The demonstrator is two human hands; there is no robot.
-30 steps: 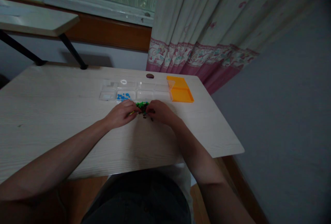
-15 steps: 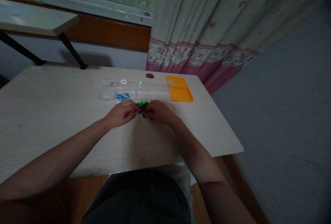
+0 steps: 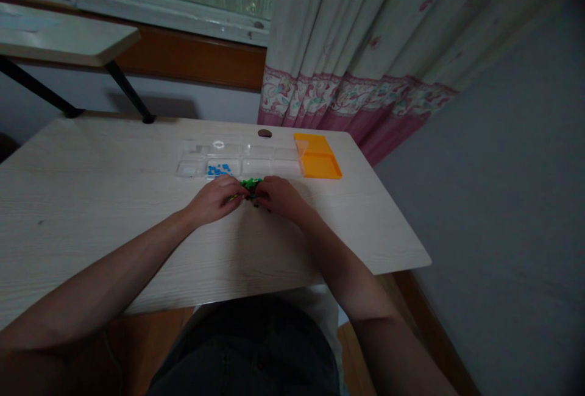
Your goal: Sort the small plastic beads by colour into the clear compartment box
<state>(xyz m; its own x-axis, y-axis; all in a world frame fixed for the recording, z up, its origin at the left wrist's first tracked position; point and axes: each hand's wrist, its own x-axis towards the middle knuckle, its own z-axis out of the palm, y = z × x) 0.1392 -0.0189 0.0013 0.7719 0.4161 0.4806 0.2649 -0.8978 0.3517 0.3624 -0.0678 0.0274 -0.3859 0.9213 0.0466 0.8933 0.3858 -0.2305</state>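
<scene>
A small heap of green and dark beads (image 3: 251, 186) lies on the pale wooden table (image 3: 114, 201), just in front of a clear compartment box (image 3: 237, 160). My left hand (image 3: 214, 199) rests on the table at the heap's left edge, fingers curled toward the beads. My right hand (image 3: 280, 196) sits at the heap's right edge, fingers bent and pressed into the beads. What the fingertips pinch is too small to make out. One compartment of the clear box holds blue beads (image 3: 218, 170).
An orange lid or tray (image 3: 319, 157) lies to the right of the clear box. A dark round hole (image 3: 264, 133) sits near the table's far edge. A curtain (image 3: 356, 61) hangs behind, a window at top left, and a second table (image 3: 59, 36) at far left.
Both hands stay at the bead heap with only slight finger movement; the view has shifted a little.
</scene>
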